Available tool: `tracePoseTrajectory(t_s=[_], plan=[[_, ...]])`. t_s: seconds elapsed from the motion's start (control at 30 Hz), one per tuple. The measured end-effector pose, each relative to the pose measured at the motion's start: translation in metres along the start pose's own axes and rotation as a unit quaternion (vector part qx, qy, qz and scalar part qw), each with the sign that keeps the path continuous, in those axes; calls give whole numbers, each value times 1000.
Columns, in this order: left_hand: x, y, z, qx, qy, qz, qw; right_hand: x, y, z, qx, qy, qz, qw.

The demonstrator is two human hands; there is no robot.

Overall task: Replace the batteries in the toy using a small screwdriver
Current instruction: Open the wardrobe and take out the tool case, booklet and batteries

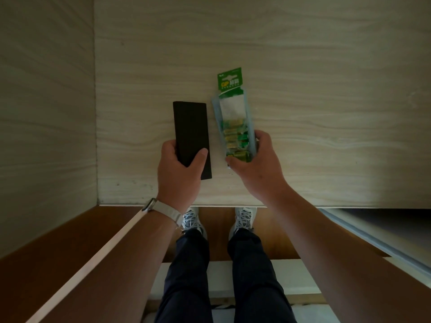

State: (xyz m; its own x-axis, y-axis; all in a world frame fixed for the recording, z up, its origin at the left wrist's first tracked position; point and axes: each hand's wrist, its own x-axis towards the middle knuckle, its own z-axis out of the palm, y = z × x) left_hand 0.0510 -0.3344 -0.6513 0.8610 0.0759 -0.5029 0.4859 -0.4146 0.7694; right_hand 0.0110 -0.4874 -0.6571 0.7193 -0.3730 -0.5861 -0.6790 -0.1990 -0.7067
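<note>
Both hands over the wooden table (303,66) — left hand (179,169) clasping a black case (190,127), right hand (254,164) pinching the battery pack (235,120) (green-topped).

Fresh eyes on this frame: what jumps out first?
The green battery pack stands out, lying on the pale wood surface with its near end gripped by the right hand. Just left of it sits a flat black case, its near end held by the left hand, which wears a watch at the wrist. No toy or screwdriver is in view.
</note>
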Motion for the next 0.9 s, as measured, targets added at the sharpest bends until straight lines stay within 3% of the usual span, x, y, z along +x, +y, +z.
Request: tracePoseTrajectory(t_s=[0.53,0.9], plan=[[-26,25,-26,-12,2,43,999,-42,-35,-22,105,35,-17,994],[-83,110,-81,-8,-14,100,995,-123,-116,-63,204,86,-57,974]])
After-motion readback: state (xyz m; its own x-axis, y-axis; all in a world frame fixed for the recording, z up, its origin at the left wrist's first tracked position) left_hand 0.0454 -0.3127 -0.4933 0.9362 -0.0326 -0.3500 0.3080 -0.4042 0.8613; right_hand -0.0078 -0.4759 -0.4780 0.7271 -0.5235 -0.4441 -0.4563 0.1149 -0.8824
